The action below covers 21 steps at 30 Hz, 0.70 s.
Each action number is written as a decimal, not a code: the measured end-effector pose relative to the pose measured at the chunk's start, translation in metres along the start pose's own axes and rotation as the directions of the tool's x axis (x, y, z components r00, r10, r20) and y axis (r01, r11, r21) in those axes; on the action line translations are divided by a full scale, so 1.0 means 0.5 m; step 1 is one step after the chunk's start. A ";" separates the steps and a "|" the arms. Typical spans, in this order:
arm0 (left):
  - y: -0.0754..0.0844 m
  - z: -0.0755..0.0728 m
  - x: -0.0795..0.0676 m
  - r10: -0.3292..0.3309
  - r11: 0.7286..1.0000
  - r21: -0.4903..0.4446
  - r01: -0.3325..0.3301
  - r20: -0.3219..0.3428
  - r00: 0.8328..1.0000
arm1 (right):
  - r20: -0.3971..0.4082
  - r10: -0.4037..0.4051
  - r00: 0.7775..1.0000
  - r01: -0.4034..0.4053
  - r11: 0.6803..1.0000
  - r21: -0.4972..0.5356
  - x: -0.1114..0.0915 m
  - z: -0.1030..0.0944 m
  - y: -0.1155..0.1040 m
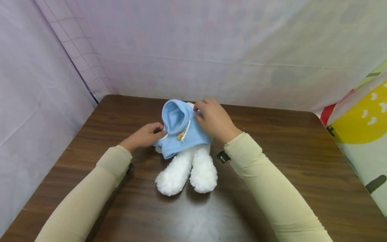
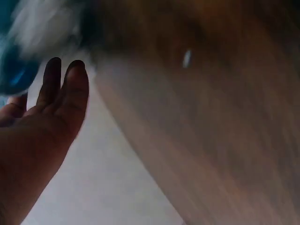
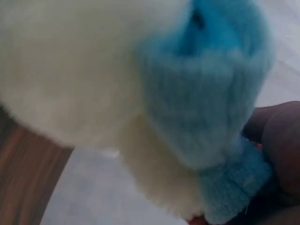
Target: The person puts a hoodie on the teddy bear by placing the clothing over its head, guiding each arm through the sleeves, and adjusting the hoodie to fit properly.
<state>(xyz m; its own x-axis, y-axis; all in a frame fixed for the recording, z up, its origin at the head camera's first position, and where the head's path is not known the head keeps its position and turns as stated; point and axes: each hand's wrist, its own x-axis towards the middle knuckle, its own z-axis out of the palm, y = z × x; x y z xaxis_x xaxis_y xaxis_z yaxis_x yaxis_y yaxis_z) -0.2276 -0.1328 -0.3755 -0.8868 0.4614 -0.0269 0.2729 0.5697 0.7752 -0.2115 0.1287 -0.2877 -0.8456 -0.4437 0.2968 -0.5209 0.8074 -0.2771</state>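
A white plush toy (image 1: 203,171) lies on its back with its fluffy legs toward me. It wears a light blue hoodie (image 1: 196,134) with white drawstrings and a small brown bear patch (image 1: 180,135). The hood (image 1: 172,116) stands up at the front, hiding most of the head. At the hoodie's left side, my left hand (image 1: 146,135) pinches the cloth between thumb and forefinger; its other fingers extend in the blurred left wrist view. My right hand (image 1: 216,119) grips the hoodie at its upper right. White fur (image 3: 70,70) and a blue sleeve (image 3: 232,190) show close up in the right wrist view.
The toy lies near the back edge of a dark wooden table (image 1: 287,161). Behind it hangs a pale curtain (image 1: 211,50), with another white sheet (image 1: 39,84) on the left. A yellow printed cloth (image 1: 359,124) hangs beyond the table's right edge.
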 end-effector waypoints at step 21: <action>0.109 0.123 -0.003 0.139 0.990 0.010 -0.143 0.167 0.976 | 0.149 0.115 0.982 -0.126 0.990 0.069 -0.178 -0.049 0.127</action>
<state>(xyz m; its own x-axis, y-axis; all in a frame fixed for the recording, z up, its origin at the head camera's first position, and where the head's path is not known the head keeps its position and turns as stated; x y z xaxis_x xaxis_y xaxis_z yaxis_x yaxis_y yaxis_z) -0.1884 -0.0605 -0.3723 -0.7652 0.6433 -0.0239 0.4004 0.5047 0.7648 -0.1663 0.2288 -0.3095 -0.9078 -0.4007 0.1238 -0.4167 0.8283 -0.3746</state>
